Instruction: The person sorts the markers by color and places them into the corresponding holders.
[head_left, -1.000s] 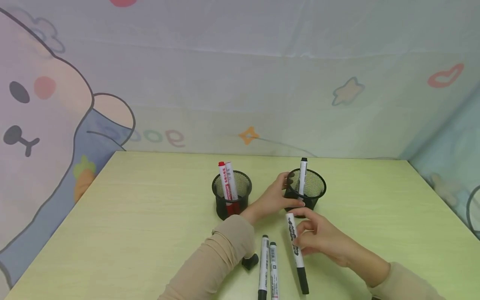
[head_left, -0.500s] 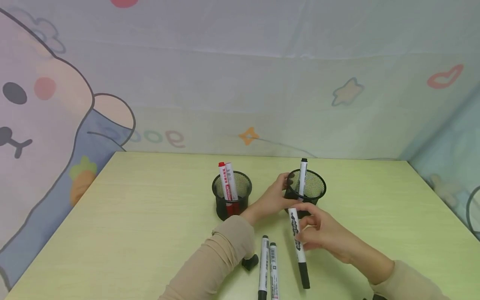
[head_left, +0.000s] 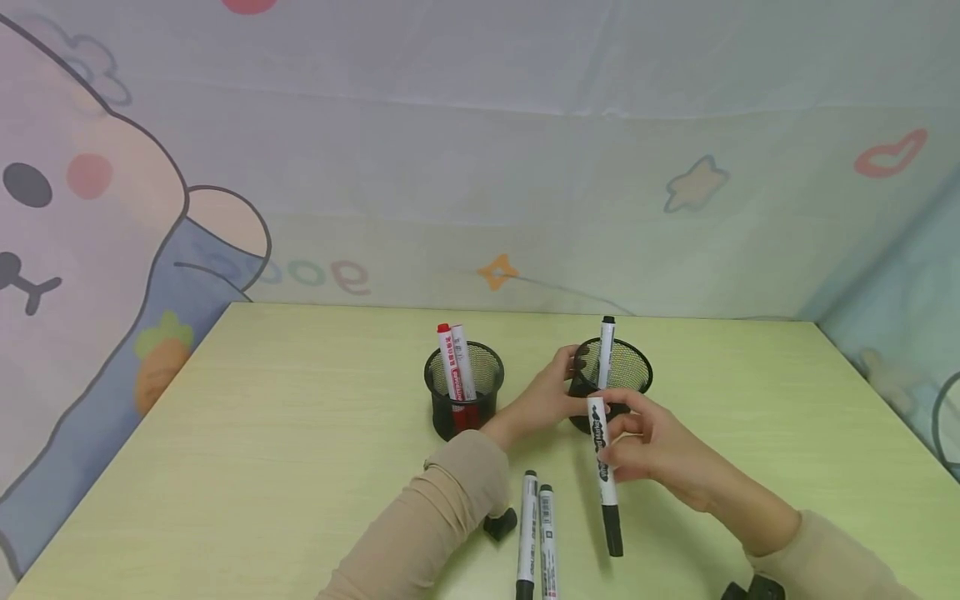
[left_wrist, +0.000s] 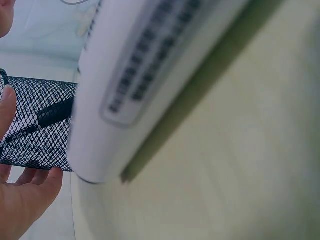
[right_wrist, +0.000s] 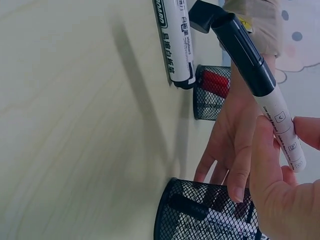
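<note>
My left hand (head_left: 543, 396) grips the black mesh pen cup (head_left: 632, 367) on the right, its fingers round the far side and thumb at the near side. One marker with a black end (head_left: 606, 350) stands in that cup; in the left wrist view the mesh (left_wrist: 45, 130) shows its dark capped end at the bottom. My right hand (head_left: 663, 450) pinches a white whiteboard marker (head_left: 602, 450) just in front of the cup, black cap downward and white end up. In the right wrist view the held marker (right_wrist: 280, 112) is tilted, clear of the table.
A second mesh cup (head_left: 442, 421) to the left holds a red-capped marker (head_left: 446, 350) and another white-ended marker (head_left: 463, 362). Two black-and-white markers (head_left: 528, 525) (head_left: 548, 537) lie side by side nearer me. The left wrist camera (head_left: 500, 524) shows beside the sleeve.
My right hand has raised the marker and moved it slightly right and away from me, closer to the right cup. My left hand keeps its grip in place.
</note>
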